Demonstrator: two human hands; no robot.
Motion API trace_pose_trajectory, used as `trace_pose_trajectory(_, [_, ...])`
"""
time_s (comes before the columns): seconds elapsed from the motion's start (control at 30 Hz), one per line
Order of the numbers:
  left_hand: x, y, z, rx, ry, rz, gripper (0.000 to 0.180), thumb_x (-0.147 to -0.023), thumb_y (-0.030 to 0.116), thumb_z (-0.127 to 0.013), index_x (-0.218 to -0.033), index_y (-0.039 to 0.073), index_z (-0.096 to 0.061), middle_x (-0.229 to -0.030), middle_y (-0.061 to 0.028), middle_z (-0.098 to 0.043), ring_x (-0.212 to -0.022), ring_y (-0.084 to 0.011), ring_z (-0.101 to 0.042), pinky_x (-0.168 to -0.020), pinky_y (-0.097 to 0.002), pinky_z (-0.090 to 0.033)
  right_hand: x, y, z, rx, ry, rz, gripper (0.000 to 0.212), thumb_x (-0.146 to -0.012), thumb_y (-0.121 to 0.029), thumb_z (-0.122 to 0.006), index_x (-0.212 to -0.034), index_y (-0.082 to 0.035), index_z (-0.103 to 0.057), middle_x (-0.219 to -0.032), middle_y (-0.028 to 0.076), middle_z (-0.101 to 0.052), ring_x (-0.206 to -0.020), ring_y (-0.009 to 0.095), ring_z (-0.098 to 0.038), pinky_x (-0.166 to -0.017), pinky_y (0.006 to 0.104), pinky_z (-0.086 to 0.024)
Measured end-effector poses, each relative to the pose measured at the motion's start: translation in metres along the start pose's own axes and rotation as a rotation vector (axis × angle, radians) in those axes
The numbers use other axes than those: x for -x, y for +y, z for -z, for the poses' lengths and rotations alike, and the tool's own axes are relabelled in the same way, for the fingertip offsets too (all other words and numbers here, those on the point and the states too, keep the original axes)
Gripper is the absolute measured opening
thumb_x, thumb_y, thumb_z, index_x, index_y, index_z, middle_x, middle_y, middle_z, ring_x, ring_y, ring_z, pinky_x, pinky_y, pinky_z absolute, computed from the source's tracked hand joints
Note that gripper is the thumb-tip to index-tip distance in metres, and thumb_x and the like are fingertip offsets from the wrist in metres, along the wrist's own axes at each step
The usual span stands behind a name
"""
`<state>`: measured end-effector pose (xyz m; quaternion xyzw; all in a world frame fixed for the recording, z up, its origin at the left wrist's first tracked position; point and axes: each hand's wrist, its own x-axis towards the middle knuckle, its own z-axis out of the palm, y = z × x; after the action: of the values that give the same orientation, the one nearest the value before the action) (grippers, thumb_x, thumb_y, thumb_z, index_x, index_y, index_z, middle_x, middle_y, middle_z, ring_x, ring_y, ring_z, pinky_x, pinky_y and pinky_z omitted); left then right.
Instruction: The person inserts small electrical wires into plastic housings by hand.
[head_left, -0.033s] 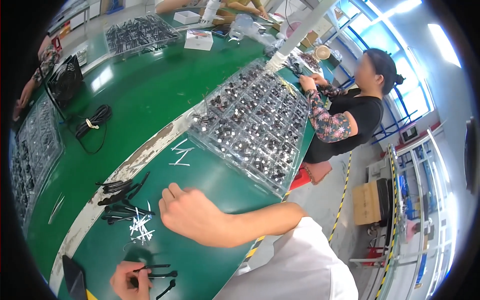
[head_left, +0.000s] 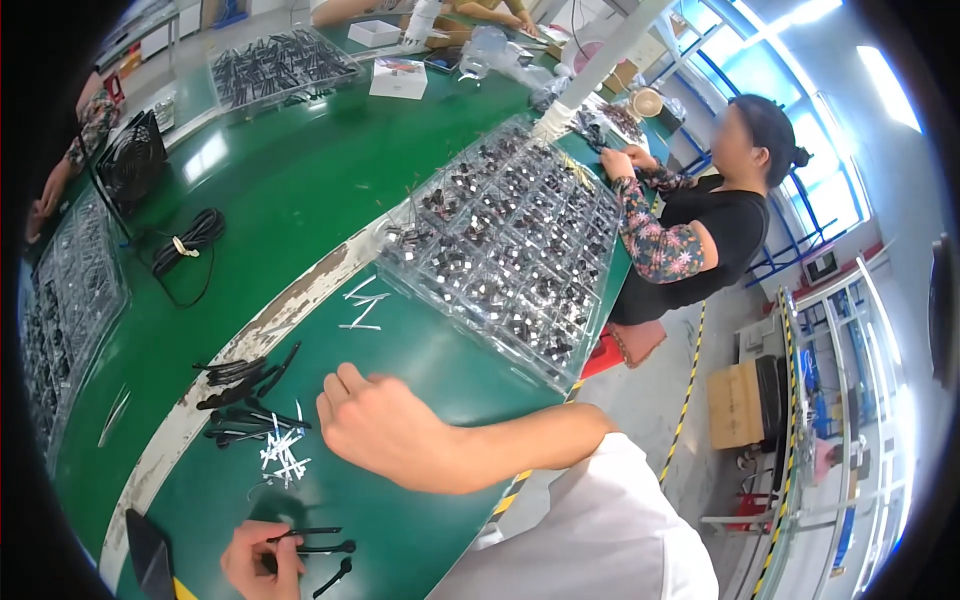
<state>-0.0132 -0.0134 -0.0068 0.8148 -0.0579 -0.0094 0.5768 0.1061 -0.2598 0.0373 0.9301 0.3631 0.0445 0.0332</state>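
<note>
My left hand [head_left: 262, 562], low in the view, is closed in a pinch on a thin black cable piece [head_left: 312, 531]. Beside its fingertips lie two more short black pieces with rounded ends, one [head_left: 330, 548] just below and another [head_left: 334, 578] lower down. My right hand [head_left: 375, 420] is curled over the green tabletop, its fingertips turned away, so anything in them is hidden. Between the hands and to the left sits a loose pile of thin white strips [head_left: 284, 452]. Black cable pieces [head_left: 240, 425] lie bunched behind that pile, with a further coiled bundle [head_left: 232, 372] past them.
A large clear compartment tray [head_left: 510, 250] full of small parts stands ahead right. White strips [head_left: 362, 305] lie near its corner. A worn pale ledge [head_left: 270, 325] curves across the green table. A co-worker [head_left: 700, 220] works beyond the tray. A black cable coil [head_left: 190, 240] lies left.
</note>
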Motion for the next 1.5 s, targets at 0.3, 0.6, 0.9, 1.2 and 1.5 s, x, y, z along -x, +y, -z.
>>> trace_pose_trajectory(0.3, [0.007, -0.004, 0.0, 0.069, 0.108, 0.048, 0.013, -0.092, -0.009, -0.057, -0.103, -0.002, -0.056, -0.093, -0.013, -0.061, -0.052, -0.0104, -0.055, -0.044, -0.0217, -0.042, -0.018, -0.004, -0.011, -0.74, 0.196, 0.168, 0.016, -0.088, -0.004, -0.064, -0.096, 0.001, -0.051, -0.089, 0.011, -0.054, -0.087, 0.029, -0.057, -0.073, 0.0369, -0.051])
trace_pose_trajectory(0.6, [-0.015, 0.008, -0.002, 0.066, 0.018, -0.183, 0.019, -0.085, -0.006, -0.073, -0.102, 0.003, -0.069, -0.091, -0.0074, -0.069, -0.055, -0.0066, -0.054, -0.048, -0.0215, -0.04, -0.018, -0.01, -0.008, -1.565, -0.124, -0.009, 0.022, -0.099, 0.0, -0.061, -0.12, -0.002, -0.064, -0.108, 0.005, -0.066, -0.092, 0.011, -0.063, -0.08, 0.0264, -0.052])
trace_pose_trajectory(0.9, [-0.011, 0.009, 0.009, 0.109, -0.02, -0.143, 0.017, -0.086, -0.004, -0.073, -0.1, 0.005, -0.07, -0.097, -0.0036, -0.069, -0.053, -0.0054, -0.053, -0.044, -0.0215, -0.04, -0.028, -0.018, -0.007, -1.891, -0.291, -0.216, 0.01, -0.095, 0.005, -0.063, -0.105, 0.003, -0.063, -0.098, 0.014, -0.072, -0.088, 0.019, -0.071, -0.077, 0.0322, -0.059])
trace_pose_trajectory(1.2, [-0.009, 0.01, 0.008, 0.089, -0.059, -0.148, 0.013, -0.087, 0.0, -0.074, -0.098, 0.006, -0.07, -0.109, -0.0019, -0.069, -0.052, -0.0066, -0.055, -0.046, -0.0228, -0.043, -0.022, -0.025, -0.01, -1.87, -0.264, -0.253, 0.009, -0.095, 0.0, -0.066, -0.104, 0.0, -0.064, -0.1, 0.012, -0.073, -0.086, 0.015, -0.071, -0.074, 0.0278, -0.058])
trace_pose_trajectory(1.5, [-0.011, 0.01, 0.009, 0.114, -0.044, -0.106, 0.016, -0.086, -0.002, -0.073, -0.1, 0.004, -0.069, -0.106, -0.0034, -0.068, -0.052, -0.0053, -0.054, -0.045, -0.022, -0.041, -0.022, -0.025, -0.015, -1.687, -0.198, -0.129, 0.009, -0.094, 0.003, -0.066, -0.103, 0.002, -0.064, -0.1, 0.014, -0.072, -0.086, 0.016, -0.071, -0.073, 0.0279, -0.059])
